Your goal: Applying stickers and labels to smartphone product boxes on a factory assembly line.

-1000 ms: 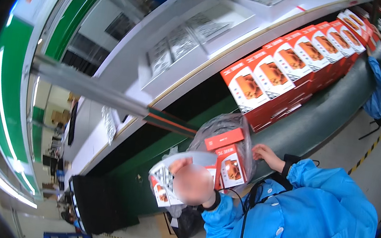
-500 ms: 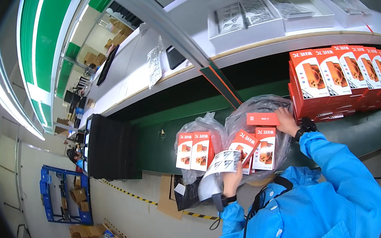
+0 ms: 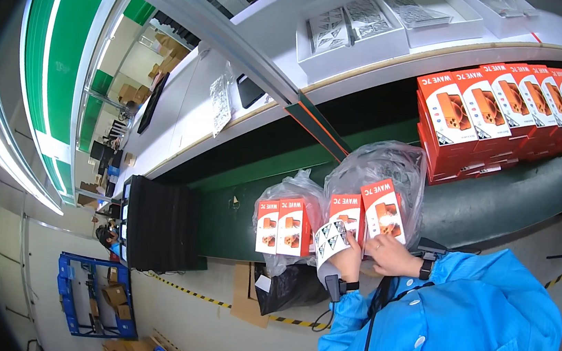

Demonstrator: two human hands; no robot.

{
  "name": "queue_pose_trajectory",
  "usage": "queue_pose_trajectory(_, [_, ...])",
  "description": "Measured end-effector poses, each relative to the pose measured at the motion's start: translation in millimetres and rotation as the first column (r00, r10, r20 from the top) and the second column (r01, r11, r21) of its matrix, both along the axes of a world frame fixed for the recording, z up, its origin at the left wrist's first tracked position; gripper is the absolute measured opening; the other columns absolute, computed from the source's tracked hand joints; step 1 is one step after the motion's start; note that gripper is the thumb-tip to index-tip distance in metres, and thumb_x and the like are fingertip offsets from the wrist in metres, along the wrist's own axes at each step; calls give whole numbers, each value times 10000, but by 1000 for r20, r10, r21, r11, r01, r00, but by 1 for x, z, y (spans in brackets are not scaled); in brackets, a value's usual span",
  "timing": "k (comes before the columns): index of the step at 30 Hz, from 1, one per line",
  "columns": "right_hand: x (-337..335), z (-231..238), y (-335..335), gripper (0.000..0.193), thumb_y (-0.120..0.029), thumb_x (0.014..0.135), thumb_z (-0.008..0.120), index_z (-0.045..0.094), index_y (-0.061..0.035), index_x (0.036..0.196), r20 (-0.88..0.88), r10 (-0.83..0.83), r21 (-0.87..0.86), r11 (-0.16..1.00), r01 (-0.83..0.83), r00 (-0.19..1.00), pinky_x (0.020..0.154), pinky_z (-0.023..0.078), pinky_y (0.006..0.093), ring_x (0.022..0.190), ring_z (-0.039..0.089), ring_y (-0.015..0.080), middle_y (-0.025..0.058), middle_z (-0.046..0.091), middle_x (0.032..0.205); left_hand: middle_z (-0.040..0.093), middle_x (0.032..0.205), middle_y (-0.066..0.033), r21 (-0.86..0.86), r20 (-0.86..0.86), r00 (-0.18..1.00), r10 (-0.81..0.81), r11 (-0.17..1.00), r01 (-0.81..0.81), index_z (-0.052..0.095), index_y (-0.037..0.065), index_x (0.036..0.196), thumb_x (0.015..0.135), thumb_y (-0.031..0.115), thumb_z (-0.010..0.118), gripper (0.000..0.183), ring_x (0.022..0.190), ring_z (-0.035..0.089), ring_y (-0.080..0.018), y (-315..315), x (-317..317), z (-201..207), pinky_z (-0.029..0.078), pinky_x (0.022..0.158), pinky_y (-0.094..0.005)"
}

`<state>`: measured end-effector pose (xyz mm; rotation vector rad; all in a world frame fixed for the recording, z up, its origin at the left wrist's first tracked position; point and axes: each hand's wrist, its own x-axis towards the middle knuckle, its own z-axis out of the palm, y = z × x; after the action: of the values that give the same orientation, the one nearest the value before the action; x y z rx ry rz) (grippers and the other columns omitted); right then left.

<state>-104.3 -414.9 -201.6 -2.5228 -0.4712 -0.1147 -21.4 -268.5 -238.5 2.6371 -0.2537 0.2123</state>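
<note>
The left hand (image 3: 349, 261) has its grip closed on a sticker sheet (image 3: 330, 241) at the green belt's (image 3: 216, 229) near edge. The right hand (image 3: 391, 257) touches a tilted box (image 3: 381, 209) there; whether it grips, I cannot tell. Bringing both together seems in hand, which calls for careful alignment.

The location is a factory packing line. Indicators: a green conveyor belt (image 3: 499, 206), rows of identical red-and-white boxes (image 3: 460, 156), a long workbench (image 3: 178, 119) and black-and-yellow floor tape (image 3: 193, 292).
</note>
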Motion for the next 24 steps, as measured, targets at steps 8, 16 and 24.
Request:
queue_pose_trajectory(8, [9,-78,-36,774,-187,721,668,273,5,1358,-98,-667,452,631,631,738,1059,255,479,1234,333,444,275,364,1303,444,1360,-207,-20,-28,996,-83,996,83,518,48,1275,889,342,465,488,1293,331,-417,16,10,-19,186,1082,-524])
queue_pose_trajectory(16, [8,-103,-15,963,-291,766,660,52,54,1428,-360,-239,639,641,425,902,1133,96,468,1386,15,458,332,57,1467,526,1262,-221,-283,-41,982,-185,944,166,535,-23,1203,899,230,497,397,1200,446,-394,31,8,-10,315,1028,-431])
queue_pose_trajectory(24, [-85,38,-29,304,-231,974,454,533,14,1134,-326,419,938,32,345,848,883,431,294,994,554,139,83,597,1059,643,994,-99,-919,-327,662,-675,391,-56,566,-38,1107,846,57,608,281,888,613,-174,34,-124,127,483,802,-303])
